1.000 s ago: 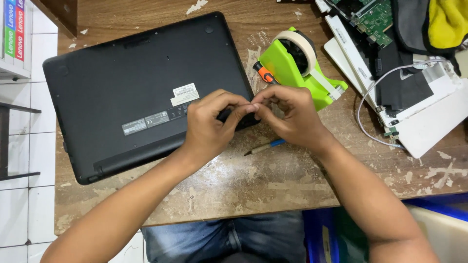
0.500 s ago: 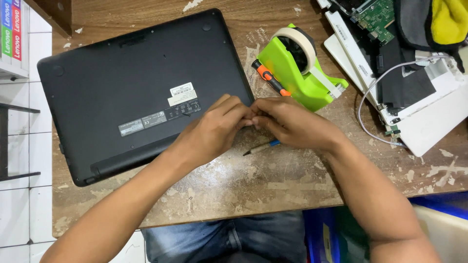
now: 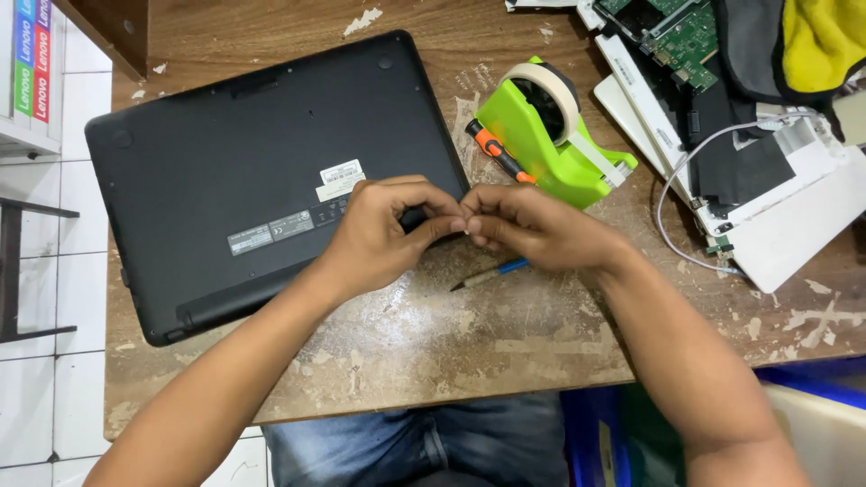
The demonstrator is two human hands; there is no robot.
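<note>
Wooden table [image 3: 505, 361], scuffed and paint-flecked, carried everything. Biggest thing on it was a black laptop [image 3: 262, 171], lying bottom side up, lid shut, label stickers showing on the base. Base cover looked fully in place; no screws or loose panels visible, so opening work seemed barely begun, judging from this view only.

Right of it lay a white opened laptop shell [image 3: 776, 225] with a green circuit board [image 3: 690, 36] above it and a grey cable [image 3: 672, 194] looping off. A yellow cloth [image 3: 825, 41] sat at the top right corner on something dark.

Green tape dispenser [image 3: 550, 140] stood just beside the laptop's right edge; it held a roll of pale tape, with a strip running out to its cutter end. An orange-handled screwdriver [image 3: 498, 151] leaned against its left side.

Left hand [image 3: 383, 230] and right hand [image 3: 532, 225] met at the laptop's near right corner, fingertips pressed together, both pinching something tiny between them; too small to tell what, maybe a bit of tape or a screw. Left hand rested partly on the laptop.

Blue pen [image 3: 492, 273] lay on the table just under the right hand, not touched.
</note>
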